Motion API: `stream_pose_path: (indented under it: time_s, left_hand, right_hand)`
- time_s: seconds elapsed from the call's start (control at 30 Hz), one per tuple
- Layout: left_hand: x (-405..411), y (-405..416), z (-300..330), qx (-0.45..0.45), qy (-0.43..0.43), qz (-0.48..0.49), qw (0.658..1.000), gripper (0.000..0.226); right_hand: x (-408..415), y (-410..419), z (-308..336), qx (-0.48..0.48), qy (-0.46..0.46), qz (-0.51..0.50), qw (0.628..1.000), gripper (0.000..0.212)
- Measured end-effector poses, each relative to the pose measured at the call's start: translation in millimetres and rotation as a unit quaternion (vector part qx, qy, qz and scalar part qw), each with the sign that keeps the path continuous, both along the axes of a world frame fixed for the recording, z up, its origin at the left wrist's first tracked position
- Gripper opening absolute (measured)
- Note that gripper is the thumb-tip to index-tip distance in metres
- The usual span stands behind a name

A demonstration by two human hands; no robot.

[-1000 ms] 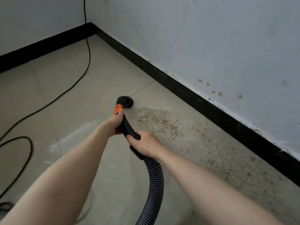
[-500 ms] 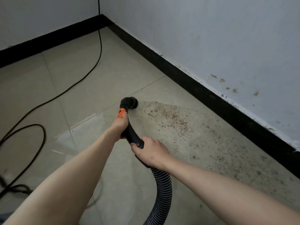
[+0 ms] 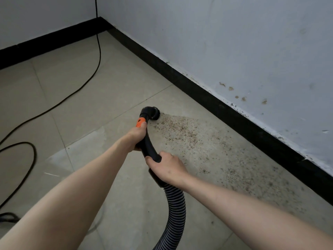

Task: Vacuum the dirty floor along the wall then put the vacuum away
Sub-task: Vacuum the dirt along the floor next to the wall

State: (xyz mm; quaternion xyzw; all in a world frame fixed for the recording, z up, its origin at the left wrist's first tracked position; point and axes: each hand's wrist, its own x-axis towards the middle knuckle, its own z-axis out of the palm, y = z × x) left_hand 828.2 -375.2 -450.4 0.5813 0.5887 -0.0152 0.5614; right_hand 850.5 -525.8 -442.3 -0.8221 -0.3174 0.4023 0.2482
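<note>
Left of the nozzle (image 3: 151,112), one black power cord (image 3: 86,87) is trailing across the tiled floor (image 3: 111,83) and climbing the far wall near the corner. Against the views of a second ago, the nozzle is sitting at much the same far edge of the dirt patch (image 3: 207,150); the framing is shifting more than the tool, and the speckled band is looking no smaller. Judgement: the cleaning pass is only starting, and putting the vacuum away is still far off.

One left hand (image 3: 136,137) is gripping the black wand (image 3: 149,147) just behind the nozzle, below the single orange switch (image 3: 140,122). One right hand (image 3: 166,168) is clenching round the wand's rear end, where one ribbed hose (image 3: 173,217) is joining it and running down out of view. The nozzle is resting on the floor, touching the patch's far tip.

Right of the nozzle, the dirt is spreading along one black skirting board (image 3: 225,114) beneath the stained wall (image 3: 234,51). The vacuum body is not in view.
</note>
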Motion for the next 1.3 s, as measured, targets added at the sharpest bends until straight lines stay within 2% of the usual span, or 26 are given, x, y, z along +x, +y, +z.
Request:
stream_pose_path:
  time_s: [0.1,0.23,0.77,1.3]
  left_hand:
    - [6,-5,1,-0.001,0.002,-0.03,1.0,0.047]
    - [15,-12,3,0.015,0.009,-0.063,0.998,0.044]
    - [37,-41,-2,0.029,0.0,-0.133,0.991,0.037]
    - [70,-76,-9,0.071,0.017,-0.206,0.976,0.047]
  right_hand:
    - [4,-1,-6,0.016,0.052,-0.031,0.998,0.038]
    - [7,-1,-10,0.027,0.076,-0.048,0.996,0.038]
    - [13,-27,-13,0.013,0.035,-0.081,0.996,0.046]
    - [24,-61,-16,0.019,0.042,-0.152,0.987,0.042]
